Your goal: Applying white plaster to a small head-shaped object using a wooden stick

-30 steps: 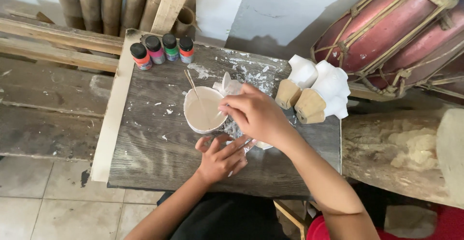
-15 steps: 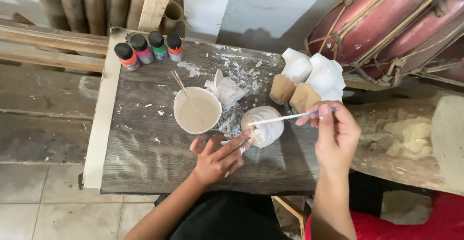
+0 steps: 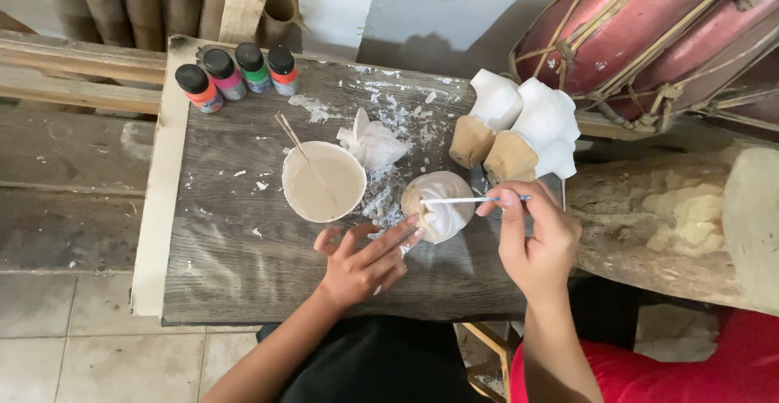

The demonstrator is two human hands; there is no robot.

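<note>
Carved figure (image 3: 441,206) steadied left-handed, right hand (image 3: 535,245) brushing.

One head-worn camera looks steeply down, close over the wooden board (image 3: 243,273).

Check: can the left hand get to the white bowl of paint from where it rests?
Probably yes. The left hand rests on the board just below the white bowl, fingers touching the small carved figure. Nothing lies between; only the stick leans in the bowl.
</note>
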